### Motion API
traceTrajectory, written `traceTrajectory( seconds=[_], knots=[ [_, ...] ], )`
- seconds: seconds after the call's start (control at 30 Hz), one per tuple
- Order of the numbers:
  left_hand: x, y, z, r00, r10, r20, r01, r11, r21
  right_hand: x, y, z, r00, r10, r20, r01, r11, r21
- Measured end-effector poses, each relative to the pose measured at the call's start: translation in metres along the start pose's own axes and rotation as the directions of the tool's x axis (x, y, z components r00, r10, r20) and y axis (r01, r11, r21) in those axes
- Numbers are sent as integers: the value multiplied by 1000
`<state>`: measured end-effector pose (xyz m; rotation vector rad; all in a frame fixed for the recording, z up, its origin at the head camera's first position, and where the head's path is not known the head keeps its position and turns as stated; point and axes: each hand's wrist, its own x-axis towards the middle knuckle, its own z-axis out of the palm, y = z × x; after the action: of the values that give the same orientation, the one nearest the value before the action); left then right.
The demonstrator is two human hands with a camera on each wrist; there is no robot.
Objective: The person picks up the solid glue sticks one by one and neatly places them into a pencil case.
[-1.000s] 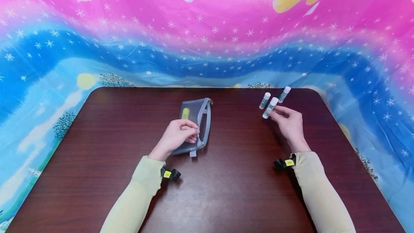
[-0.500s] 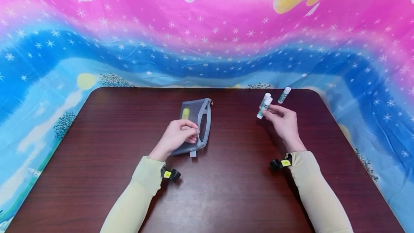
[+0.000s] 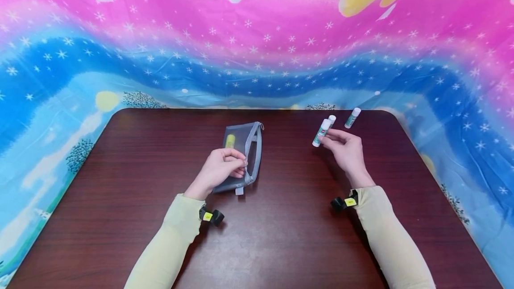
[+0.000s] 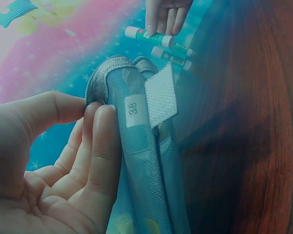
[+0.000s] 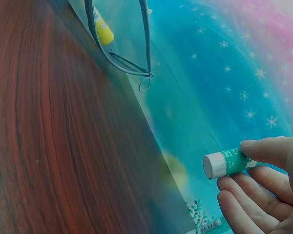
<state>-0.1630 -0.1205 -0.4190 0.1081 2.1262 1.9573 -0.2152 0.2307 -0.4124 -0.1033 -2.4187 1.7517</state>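
Near the frame's centre, the left hand [image 3: 218, 166] pinches the mesh pouch [image 3: 242, 138] by its zipped rim, covering part of it. Right of centre, the right hand [image 3: 346, 153] pinches a glue stick [image 3: 321, 134], mostly hiding a second stick [image 3: 332, 120]; a third stick [image 3: 353, 117] is farther upper right. A yellow tube [image 3: 230, 141] shows dimly through the mesh.

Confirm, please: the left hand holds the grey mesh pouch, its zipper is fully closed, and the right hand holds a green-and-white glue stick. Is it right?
Not quite: the zipper is open, as the head view shows. The left hand holds the grey mesh pouch, and the right hand holds a green-and-white glue stick.
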Motion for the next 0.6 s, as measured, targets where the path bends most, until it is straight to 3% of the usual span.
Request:
traceTrajectory(
  seconds=[0.6],
  knots=[
    [0, 0, -1, 1000, 0, -1, 0, 1000, 5, -4, -1, 21, 999, -21, 36, 22, 1000, -20]
  ],
)
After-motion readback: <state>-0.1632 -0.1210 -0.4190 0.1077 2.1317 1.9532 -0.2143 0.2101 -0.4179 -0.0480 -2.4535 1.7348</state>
